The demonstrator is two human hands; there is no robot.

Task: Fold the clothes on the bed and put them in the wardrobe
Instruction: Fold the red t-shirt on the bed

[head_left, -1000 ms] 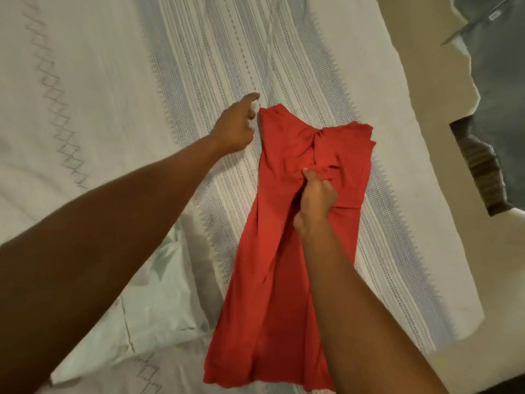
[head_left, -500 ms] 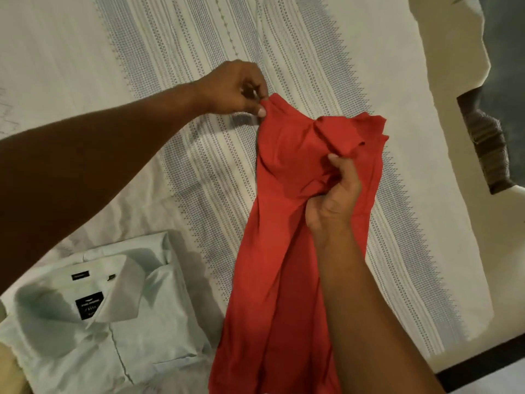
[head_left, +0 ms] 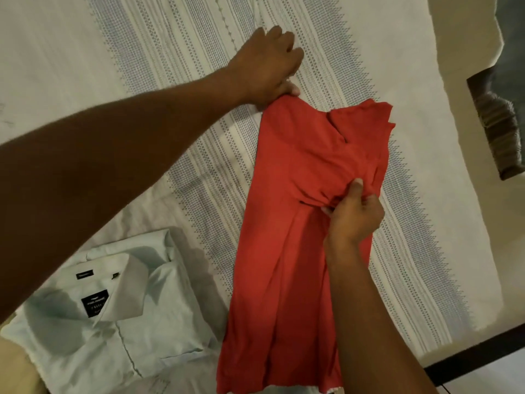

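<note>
Hands (head_left: 352, 220) still grip red garment (head_left: 287, 251), now spread flatter on bedspread (head_left: 176, 81).

Take the garment (head_left: 298, 223) as your landmark: it lies lengthwise on the bedspread (head_left: 142, 81), its far end pointing away from you and its near end reaching the bottom of the view. Your left hand (head_left: 267, 66) rests on the bedspread at the garment's far left corner, touching it. Your right hand (head_left: 352, 217) sits on the garment's right side, past its middle, with cloth bunched in its grip. The folded shirt (head_left: 113, 322) lies just left of the garment's near end, on the same bedspread. The bed's edge (head_left: 468, 345) runs to the garment's right.
</note>
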